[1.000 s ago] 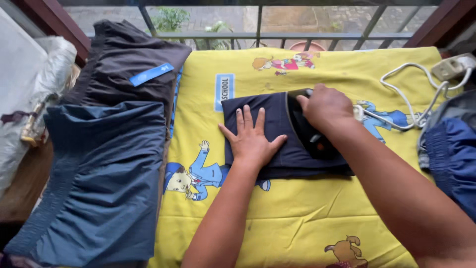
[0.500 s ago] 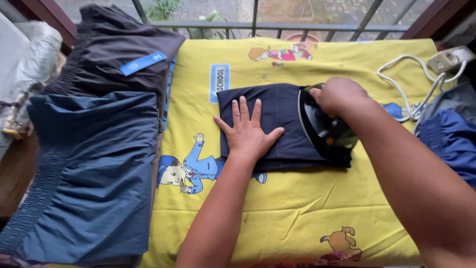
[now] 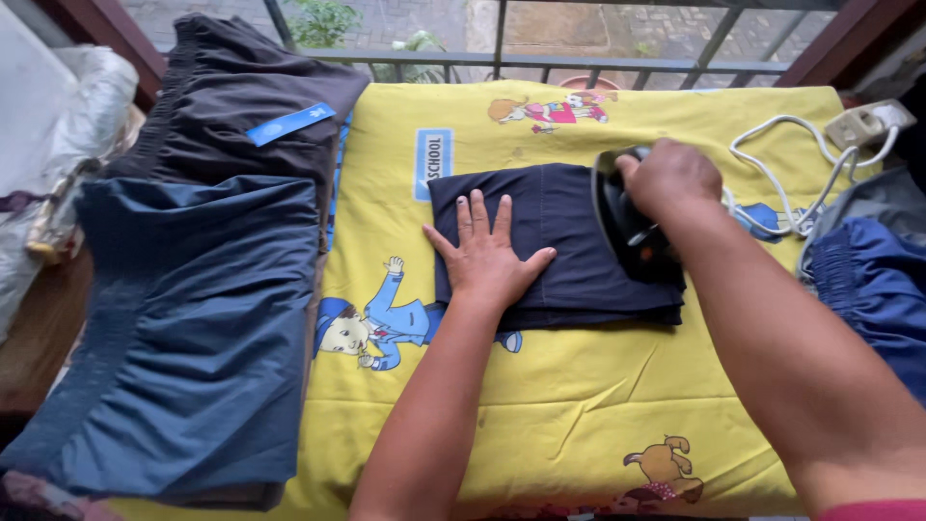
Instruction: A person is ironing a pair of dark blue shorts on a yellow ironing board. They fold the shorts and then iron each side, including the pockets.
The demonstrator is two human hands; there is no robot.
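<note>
Folded navy garment (image 3: 559,246) lies flat at centre of the yellow cartoon-print sheet (image 3: 579,405). Left hand (image 3: 487,256) — open, fingers spread — presses flat on it. Right hand (image 3: 670,178) grips the black iron (image 3: 632,232) resting on the garment's right part. White cord (image 3: 781,183) trails right; 2 folded garments (image 3: 193,289) lie left.

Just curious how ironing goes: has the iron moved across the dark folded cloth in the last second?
Hardly. The iron under the right hand stays on the right part of the folded cloth, beside the flat left hand.
</note>
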